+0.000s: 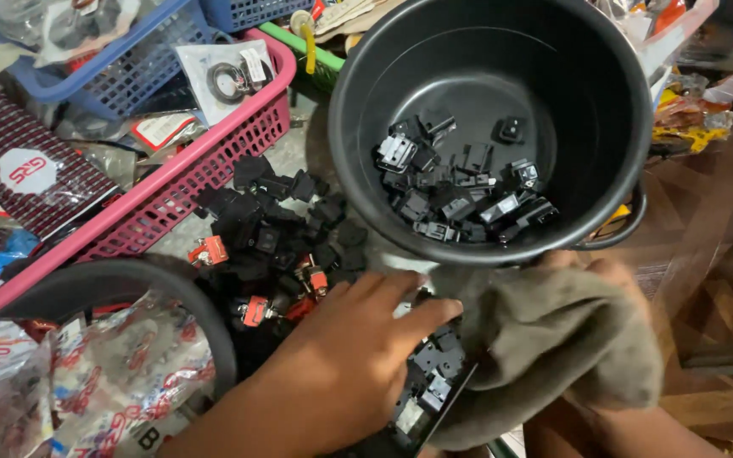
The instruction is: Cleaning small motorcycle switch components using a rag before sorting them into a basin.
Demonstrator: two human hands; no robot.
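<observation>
The left hand [345,356] lay palm-down, fingers together and extended, over the pile of black switches [277,229] on the floor; whether it pinched any could not be told. The pile spread ahead and left of its fingertips, a few red switches [209,251] among it. The black bucket [612,127] stood tilted just right of the pile, its mouth toward the camera, more switches inside. The right hand [591,276], mostly hidden under a grey cloth [553,348], gripped the bucket's near rim. The left hand was nearer the pile.
</observation>
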